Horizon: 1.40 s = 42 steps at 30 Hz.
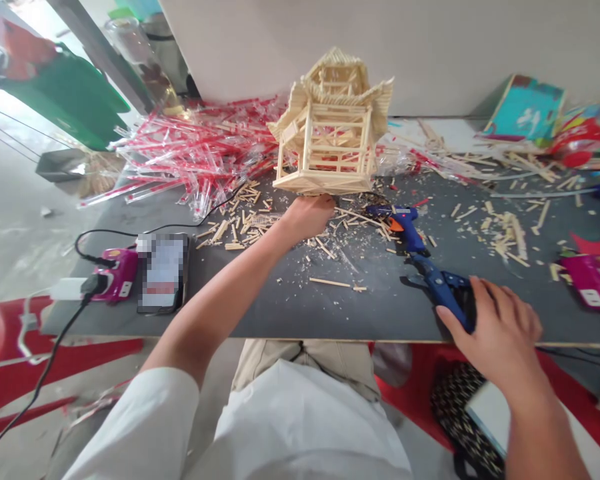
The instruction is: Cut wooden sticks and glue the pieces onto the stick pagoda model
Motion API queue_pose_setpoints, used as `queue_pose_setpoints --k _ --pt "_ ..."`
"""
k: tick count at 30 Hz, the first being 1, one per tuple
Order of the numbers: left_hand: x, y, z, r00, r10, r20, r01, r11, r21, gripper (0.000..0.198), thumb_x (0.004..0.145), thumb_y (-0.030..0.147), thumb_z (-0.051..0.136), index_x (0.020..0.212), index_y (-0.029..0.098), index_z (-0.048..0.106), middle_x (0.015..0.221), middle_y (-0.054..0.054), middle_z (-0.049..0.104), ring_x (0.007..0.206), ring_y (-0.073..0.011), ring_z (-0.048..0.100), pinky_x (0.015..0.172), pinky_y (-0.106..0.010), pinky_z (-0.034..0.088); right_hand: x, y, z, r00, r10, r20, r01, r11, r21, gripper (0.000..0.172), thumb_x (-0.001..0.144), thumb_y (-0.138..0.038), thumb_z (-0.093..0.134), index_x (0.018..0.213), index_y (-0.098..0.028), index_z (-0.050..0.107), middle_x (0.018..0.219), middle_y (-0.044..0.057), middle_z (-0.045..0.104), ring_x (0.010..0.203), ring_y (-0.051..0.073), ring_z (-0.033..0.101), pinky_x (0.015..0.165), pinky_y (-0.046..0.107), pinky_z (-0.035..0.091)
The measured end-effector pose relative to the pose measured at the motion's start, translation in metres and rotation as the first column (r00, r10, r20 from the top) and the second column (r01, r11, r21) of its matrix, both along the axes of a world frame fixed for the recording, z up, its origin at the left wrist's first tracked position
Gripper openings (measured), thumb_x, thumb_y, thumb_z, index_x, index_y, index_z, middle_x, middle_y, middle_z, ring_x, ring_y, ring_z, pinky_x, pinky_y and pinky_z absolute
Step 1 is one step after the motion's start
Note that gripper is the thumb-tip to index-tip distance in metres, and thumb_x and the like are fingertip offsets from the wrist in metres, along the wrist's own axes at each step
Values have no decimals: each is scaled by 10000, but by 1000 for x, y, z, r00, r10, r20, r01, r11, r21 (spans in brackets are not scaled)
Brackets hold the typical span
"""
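A pagoda-like model of pale wooden sticks (330, 143) rises at the upper middle, with a layered roof and an open frame below. My left hand (310, 217) is closed at the near edge of its base, its fingertips partly hidden there. Farther right, my right hand (500, 320) curls round the handles of a blue hand cutter (443, 287), thumb on the near side. The cutter's jaws point up and left. Just beyond them lies a blue glue gun (405, 227) with an orange trigger. A loose stick (330, 283) lies on the grey table (280, 313).
Red-and-clear plastic wrappers (205, 147) are heaped at the back left. A phone (164, 273) lies beside a magenta power adapter (117, 273) with cables. Stick offcuts (505, 237) are scattered about. At the right are another magenta adapter (593, 280) and a teal box (527, 107).
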<state>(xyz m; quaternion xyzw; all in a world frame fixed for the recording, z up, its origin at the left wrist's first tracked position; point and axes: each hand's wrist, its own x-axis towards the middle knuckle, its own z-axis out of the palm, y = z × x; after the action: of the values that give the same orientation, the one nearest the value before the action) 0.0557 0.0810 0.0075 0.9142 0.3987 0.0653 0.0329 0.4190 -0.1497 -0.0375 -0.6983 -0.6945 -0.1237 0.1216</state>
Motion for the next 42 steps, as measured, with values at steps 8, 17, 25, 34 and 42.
queue_pose_setpoints --k 8,17,25,34,42 --pt "-20 -28 18 984 148 -97 -154 986 -65 390 1021 85 384 1163 82 747 1215 -230 737 949 -267 755 840 -401 586 12 9 11 995 -47 -91 44 998 -34 859 944 -701 592 1604 -165 469 1548 281 555 1446 559 480 1136 749 397" --pt "-40 -48 16 989 138 -45 -143 980 -139 349 1063 212 439 1133 97 761 1339 -205 669 846 -185 724 772 -309 571 -119 59 66 850 410 -330 -359 911 205 300 1026 -304 620 1306 -235 702 1289 137 733 1295 326 634 1183 518 486" --pt "-56 -67 18 992 98 -77 -101 994 -34 354 1083 210 429 1178 161 766 1369 -127 670 837 -172 721 674 -283 503 -193 146 58 723 616 -314 -635 771 49 269 1015 -165 591 1245 -129 726 1216 149 736 1214 317 578 1081 504 504" --pt "-81 -83 5 949 212 234 -224 974 26 376 1119 315 397 1228 246 750 1370 -85 693 959 -176 727 719 -295 517 -209 170 41 739 623 -256 -656 751 -69 307 1000 -15 488 1098 -140 751 1040 121 697 1027 261 607 945 441 503" --pt "-79 -83 -2 904 237 356 -231 971 -61 398 1124 369 410 1285 222 743 1190 -92 769 1046 -197 734 875 -299 551 -201 160 43 754 578 -311 -581 808 95 354 1053 -81 432 1128 -214 752 1096 108 684 1035 242 625 1034 459 433"
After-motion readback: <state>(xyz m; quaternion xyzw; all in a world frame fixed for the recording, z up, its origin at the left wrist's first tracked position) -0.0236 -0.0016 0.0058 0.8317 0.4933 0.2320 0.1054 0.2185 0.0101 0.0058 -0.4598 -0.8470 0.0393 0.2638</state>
